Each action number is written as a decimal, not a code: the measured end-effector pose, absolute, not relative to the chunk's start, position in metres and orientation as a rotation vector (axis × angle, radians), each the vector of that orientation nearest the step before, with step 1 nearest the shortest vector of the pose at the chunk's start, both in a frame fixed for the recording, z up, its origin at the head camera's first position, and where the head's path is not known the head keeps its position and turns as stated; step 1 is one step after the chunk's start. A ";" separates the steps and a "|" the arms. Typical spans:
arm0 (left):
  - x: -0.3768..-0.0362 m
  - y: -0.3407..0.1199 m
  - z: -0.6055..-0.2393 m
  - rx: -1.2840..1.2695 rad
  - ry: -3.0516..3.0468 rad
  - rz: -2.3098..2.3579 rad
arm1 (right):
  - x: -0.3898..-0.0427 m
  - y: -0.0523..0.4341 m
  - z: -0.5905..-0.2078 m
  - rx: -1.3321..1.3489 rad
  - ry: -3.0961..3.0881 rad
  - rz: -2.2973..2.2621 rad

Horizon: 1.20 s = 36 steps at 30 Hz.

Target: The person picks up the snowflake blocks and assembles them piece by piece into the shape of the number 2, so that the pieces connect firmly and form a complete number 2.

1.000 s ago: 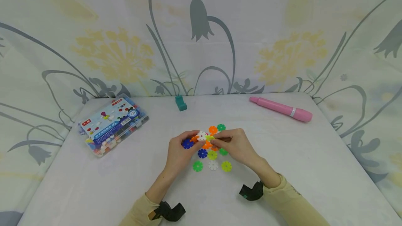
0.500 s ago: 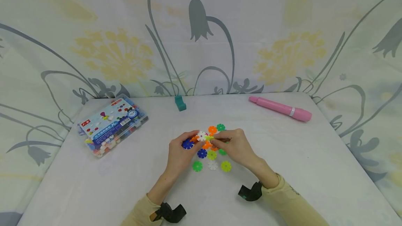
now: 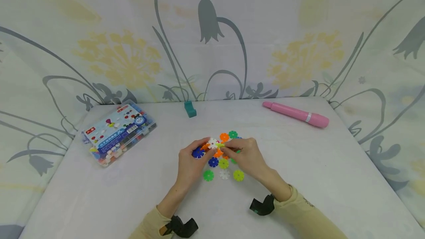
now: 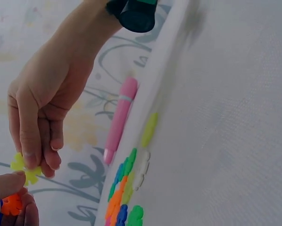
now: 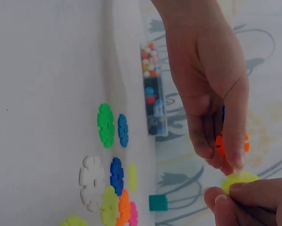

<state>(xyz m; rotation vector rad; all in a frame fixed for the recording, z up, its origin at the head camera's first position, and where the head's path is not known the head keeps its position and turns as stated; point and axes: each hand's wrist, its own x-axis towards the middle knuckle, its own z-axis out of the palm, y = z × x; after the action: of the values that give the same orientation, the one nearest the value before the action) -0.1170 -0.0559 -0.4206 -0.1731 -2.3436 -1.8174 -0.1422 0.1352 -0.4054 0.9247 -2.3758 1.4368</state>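
Above the middle of the table, my left hand holds a small joined cluster of notched plastic snowflake discs. In it show a blue snowflake disc, an orange snowflake disc and a white snowflake disc. My right hand pinches a yellow snowflake disc between thumb and index finger, right at the cluster's edge. In the left wrist view the left thumb touches that yellow disc too. Where the discs slot together is hidden by the fingers.
Several loose snowflake discs lie under and in front of the hands, among them a green disc and a blue disc. A clear-lidded box of beads stands at left. A teal block and a pink pen-shaped tube lie at the back.
My right hand has shifted and turned very slightly at the yellow disc. The left hand keeps its grip on the cluster, and the loose discs stay where they were.
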 end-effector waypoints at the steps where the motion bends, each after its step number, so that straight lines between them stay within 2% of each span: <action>1: -0.117 -0.056 -0.421 -0.170 -2.344 -1.824 | -0.142 0.135 -0.406 0.934 -2.374 1.429; 6: -0.118 -0.057 -0.421 -0.172 -2.364 -1.821 | -0.143 0.138 -0.406 0.902 -2.466 1.472; 15: -0.120 -0.060 -0.422 -0.134 -2.415 -1.805 | -0.144 0.140 -0.403 0.663 -2.723 1.505; 27: -0.122 -0.062 -0.420 -0.131 -2.439 -1.807 | -0.147 0.140 -0.400 0.729 -2.692 1.500; 36: -0.124 -0.063 -0.419 -0.124 -2.423 -1.800 | -0.153 0.163 -0.388 0.595 -2.775 1.407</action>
<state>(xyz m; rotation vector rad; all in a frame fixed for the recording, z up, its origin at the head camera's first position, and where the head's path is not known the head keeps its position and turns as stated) -0.1241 -0.0634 -0.4186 -0.1237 -2.4226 -1.7997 -0.1535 0.1635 -0.3883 0.5949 -2.7747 1.4067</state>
